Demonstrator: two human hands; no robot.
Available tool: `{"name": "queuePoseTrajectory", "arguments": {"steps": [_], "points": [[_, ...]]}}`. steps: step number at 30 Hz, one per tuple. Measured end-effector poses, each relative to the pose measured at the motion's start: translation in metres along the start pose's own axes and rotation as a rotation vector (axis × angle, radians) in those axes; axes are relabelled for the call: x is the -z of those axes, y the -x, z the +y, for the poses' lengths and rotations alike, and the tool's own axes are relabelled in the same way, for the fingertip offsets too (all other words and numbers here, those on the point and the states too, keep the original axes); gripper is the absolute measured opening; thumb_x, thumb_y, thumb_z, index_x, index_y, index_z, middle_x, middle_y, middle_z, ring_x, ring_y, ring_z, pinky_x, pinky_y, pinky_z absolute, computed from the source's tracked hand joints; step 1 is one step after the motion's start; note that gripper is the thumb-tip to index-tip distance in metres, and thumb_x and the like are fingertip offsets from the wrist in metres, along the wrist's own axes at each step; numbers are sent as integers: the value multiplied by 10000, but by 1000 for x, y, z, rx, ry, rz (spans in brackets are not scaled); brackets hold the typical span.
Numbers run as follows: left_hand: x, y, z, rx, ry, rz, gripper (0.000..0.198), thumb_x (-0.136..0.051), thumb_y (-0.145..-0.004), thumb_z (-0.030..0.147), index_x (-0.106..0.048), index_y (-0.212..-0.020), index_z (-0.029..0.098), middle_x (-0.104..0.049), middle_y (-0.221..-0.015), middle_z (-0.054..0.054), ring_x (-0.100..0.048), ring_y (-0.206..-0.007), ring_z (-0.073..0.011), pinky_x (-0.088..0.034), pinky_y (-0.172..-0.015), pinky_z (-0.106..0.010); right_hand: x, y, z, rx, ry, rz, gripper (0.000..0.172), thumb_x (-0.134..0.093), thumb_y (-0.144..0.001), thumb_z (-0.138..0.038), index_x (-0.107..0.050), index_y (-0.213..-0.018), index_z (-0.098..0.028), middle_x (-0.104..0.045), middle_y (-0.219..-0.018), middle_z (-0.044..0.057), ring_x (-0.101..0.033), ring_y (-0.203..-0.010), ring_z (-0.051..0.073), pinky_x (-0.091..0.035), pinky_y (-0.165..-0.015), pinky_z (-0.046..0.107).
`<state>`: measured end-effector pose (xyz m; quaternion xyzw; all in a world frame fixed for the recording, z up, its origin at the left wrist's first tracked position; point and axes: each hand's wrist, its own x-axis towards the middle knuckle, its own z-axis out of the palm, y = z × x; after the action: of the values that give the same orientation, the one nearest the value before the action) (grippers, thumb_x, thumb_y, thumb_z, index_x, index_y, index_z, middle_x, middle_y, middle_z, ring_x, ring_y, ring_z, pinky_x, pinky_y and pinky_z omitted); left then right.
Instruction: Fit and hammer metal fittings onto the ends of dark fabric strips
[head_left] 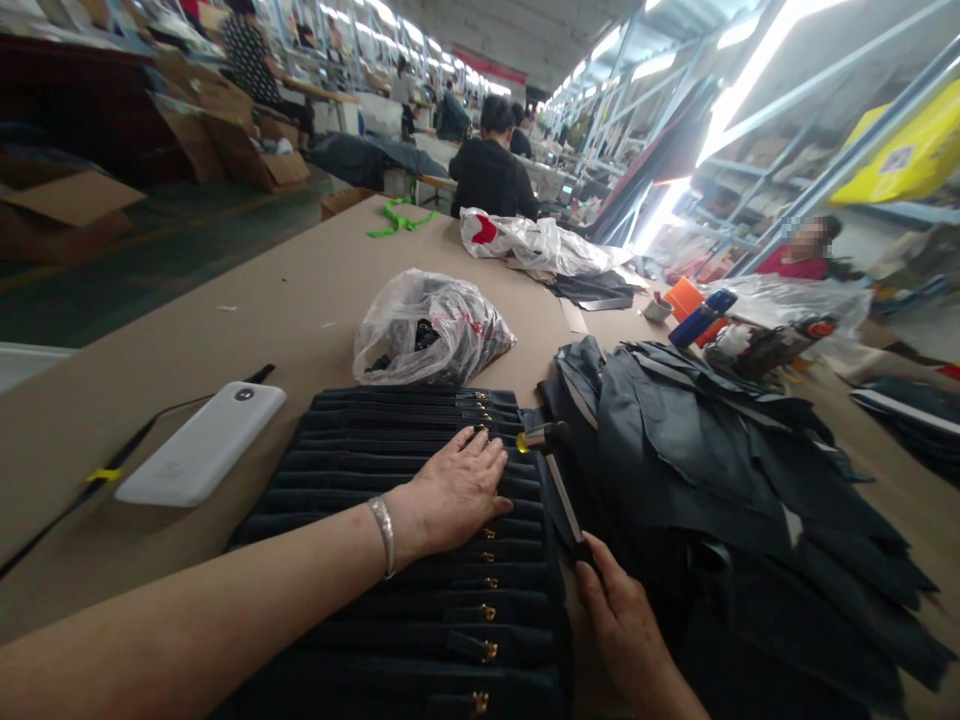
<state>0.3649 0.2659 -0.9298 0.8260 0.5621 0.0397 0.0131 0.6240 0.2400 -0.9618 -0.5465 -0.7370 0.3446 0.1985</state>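
Dark fabric pieces point(337, 470) lie overlapped in rows before me, with a line of small gold zipper pulls point(489, 583) down their right part. My left hand point(457, 490) rests palm down on them, fingers stretched out, near the upper pulls. In my right hand point(626, 615) is a hammer point(564, 497), gripped by the end of its handle. Its head, with a yellow face, is just right of my left fingertips, over the right edge of the rows; whether it touches the fabric I cannot tell.
Beyond the rows sits a clear plastic bag point(435, 325) with dark bits inside. A white power bank point(202, 445) with a cable lies left. Loose dark fabric point(690, 430) is heaped right, below a blue bottle point(703, 318). People point(491, 165) sit further back.
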Motion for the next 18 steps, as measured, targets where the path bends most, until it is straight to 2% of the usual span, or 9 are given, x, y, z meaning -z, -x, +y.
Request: {"name": "queuePoseTrajectory", "arguments": {"steps": [5,8,11,14,16,18], "points": [[-6,19,-7,75,2,-33,622,-285,-869,542,-379,-1346,156,-324,-1441,-113,-266,-1336,-274,-167,-1098,-442,-5,0,1,-1,55,-99,416,-344,-907,-352,-511,-1226,-143,-681,-1007,118,-651,-918,206,-514,-770,271],[-7,24,-4,91,-32,-11,590,-288,-883,505,-407,-1330,139,-325,-1437,-124,-234,-1350,-266,-169,-1105,-428,-2,-4,0,-15,102,-103,417,-333,-910,-334,-502,-1235,-133,-680,-1007,124,-646,-937,212,-513,-790,290],[-8,26,-2,97,-54,27,580,-293,-891,473,-422,-1315,99,-352,-1417,-149,-256,-1341,-269,-195,-1104,-416,5,-5,-5,44,114,-73,421,-338,-912,-344,-495,-1242,-137,-659,-1069,125,-625,-991,204,-498,-843,291],[-10,26,-2,77,-68,48,584,-302,-891,461,-433,-1301,65,-358,-1407,-173,-278,-1328,-289,-209,-1100,-423,7,-4,-9,152,93,25,434,-344,-911,-359,-468,-1272,-152,-623,-1147,119,-587,-1065,197,-478,-886,281],[-11,26,-2,73,-79,50,581,-308,-892,452,-432,-1299,56,-356,-1406,-183,-290,-1321,-298,-219,-1096,-431,4,-6,-7,159,117,37,443,-341,-909,-349,-461,-1282,-143,-643,-1109,124,-616,-1015,199,-499,-845,268],[-10,26,-1,73,-85,40,571,-320,-892,436,-435,-1293,46,-365,-1399,-190,-306,-1312,-301,-230,-1091,-434,1,-12,-3,124,164,-5,424,-343,-901,-313,-497,-1255,-136,-686,-995,125,-668,-882,207,-532,-745,257]]}}
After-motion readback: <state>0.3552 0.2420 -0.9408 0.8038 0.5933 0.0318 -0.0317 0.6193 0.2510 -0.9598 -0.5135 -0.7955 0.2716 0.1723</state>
